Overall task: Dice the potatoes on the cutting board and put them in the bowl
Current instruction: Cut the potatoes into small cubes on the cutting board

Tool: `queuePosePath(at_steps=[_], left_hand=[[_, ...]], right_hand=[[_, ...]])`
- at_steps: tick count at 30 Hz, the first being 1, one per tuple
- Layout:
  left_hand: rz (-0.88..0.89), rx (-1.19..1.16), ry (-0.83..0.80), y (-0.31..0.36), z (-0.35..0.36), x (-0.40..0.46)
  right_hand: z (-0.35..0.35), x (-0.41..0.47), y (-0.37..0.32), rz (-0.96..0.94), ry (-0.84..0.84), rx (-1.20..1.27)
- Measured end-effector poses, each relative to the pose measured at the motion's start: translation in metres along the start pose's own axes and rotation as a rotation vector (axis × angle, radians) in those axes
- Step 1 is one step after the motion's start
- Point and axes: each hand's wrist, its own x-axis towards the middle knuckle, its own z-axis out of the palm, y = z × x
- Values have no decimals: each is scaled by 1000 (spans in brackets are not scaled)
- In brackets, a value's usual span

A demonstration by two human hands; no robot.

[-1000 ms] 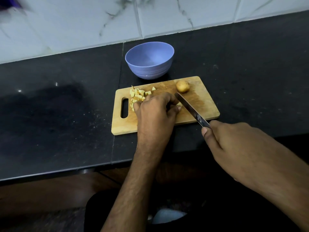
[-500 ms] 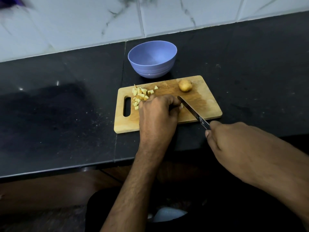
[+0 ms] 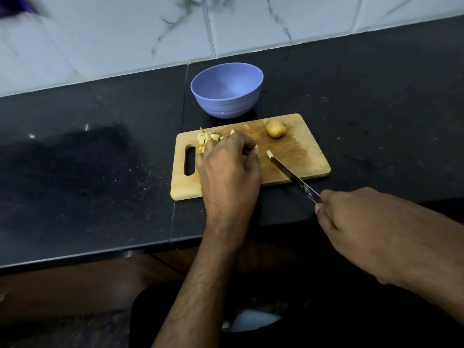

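Note:
A wooden cutting board lies on the black counter. A pile of diced potato sits at its left, near the handle slot. My left hand rests over the board with fingers curled on a potato piece that is mostly hidden beneath them. One small cut bit lies by the knife tip. My right hand grips the knife, whose blade points up-left across the board. A whole small potato sits at the board's far edge. The empty lilac bowl stands just behind the board.
Black stone counter runs left and right, with its front edge close to my body. A marble-tiled wall rises behind the bowl.
The knife blade has drawn back to the right, away from my left hand, leaving one small cut bit at its tip. My left hand has slid slightly left toward the diced pile.

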Motion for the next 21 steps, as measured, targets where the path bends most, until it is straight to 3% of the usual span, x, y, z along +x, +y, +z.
queuePosePath(at_steps=[5, 9, 16, 21], left_hand=[[-20, -44, -60, -3, 0, 1], [6, 41, -110, 0, -2, 1], [-31, -60, -117, -2, -2, 0], [-37, -48, -96, 0, -1, 1]], right_hand=[[-7, -6, 2, -20, -46, 79], [-5, -14, 2, -31, 63, 118], [-6, -12, 1, -50, 202, 173], [-7, -10, 0, -52, 198, 175]])
